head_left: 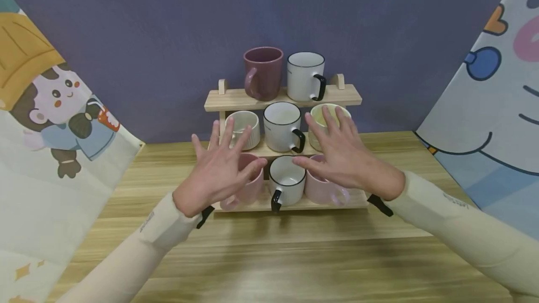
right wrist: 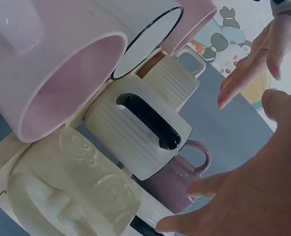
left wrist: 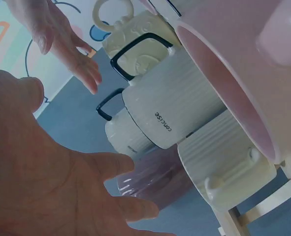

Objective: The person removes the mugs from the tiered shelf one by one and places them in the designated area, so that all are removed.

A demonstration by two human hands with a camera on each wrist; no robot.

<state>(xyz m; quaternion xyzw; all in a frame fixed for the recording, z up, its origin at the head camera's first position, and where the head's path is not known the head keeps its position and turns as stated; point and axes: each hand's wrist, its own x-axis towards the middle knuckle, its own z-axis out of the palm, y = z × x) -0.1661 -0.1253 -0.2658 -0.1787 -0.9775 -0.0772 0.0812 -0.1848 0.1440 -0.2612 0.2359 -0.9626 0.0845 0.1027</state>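
Note:
A three-tier wooden rack (head_left: 227, 102) holds several mugs. Over its left side my left hand (head_left: 221, 167) spreads its fingers, palm toward the mugs, holding nothing. My right hand (head_left: 347, 160) is likewise spread and bare over the right side. Behind the left hand are a pink mug (head_left: 252, 190) on the bottom shelf and a ribbed cream mug (head_left: 249, 140) on the middle one. The right hand partly hides another pink mug (head_left: 315, 193) and an embossed pale yellow mug (right wrist: 86, 182). Between the hands stand two white black-handled mugs, one middle (head_left: 278, 130), one bottom (head_left: 290, 194).
On the top shelf sit a purple mug (head_left: 269, 76) and a white mug (head_left: 300, 78) with a black handle. The rack stands on a wooden table (head_left: 278, 265) before a blue-grey backdrop (head_left: 189, 27). Cartoon-printed sheets flank it on the left (head_left: 97, 191) and right (head_left: 455, 120).

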